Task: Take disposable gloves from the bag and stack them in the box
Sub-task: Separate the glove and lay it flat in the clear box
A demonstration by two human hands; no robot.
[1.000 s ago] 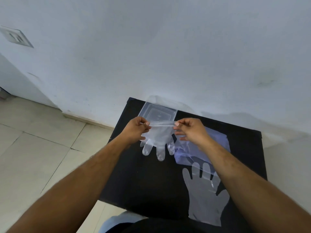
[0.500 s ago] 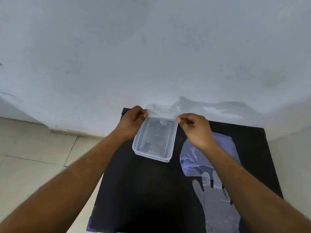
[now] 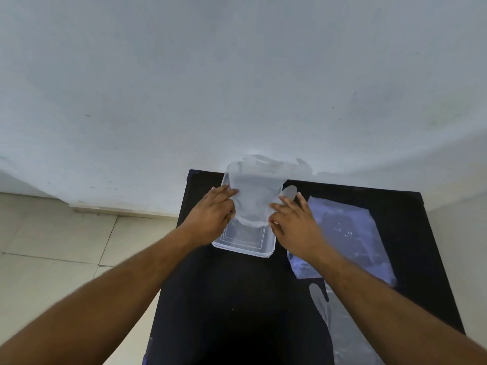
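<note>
Left hand (image 3: pixel 210 217) lies with fingers extended and slightly spread, the fingertips pressing the left edge of the clear glove (image 3: pixel 254 198) against the left rim of the box (image 3: pixel 243 246). No pinch is visible on this side; the contact reads as a flat press.

At centre, the glove is draped over the far half of the transparent box, which stands on the black table (image 3: pixel 224 299) against the white wall (image 3: pixel 237 75). The glove's far end rises past the far rim toward the wall, and one glove finger sticks out over the right rim. The near half of the box floor is uncovered.

Right hand (image 3: pixel 295 227) is likewise open, fingers extended, fingertips touching the right edge of the glove at the right rim. Just right of the box lies the bag (image 3: pixel 355 233), flat on the table, and a second loose glove (image 3: pixel 342 325) lies nearer, at the right, partly under the forearm.

Procedure for the current step, as judged: the glove is being seated flat in the box.
- Tuck the overhanging far end and the stray finger inside the rim.
- Slide the film toward the near wall so it lies within the floor.
- Smooth from centre outward with flat fingers; thin film probably clings to skin, so lift the hands straight up.
- Steady the light box with one hand while pressing.
</note>
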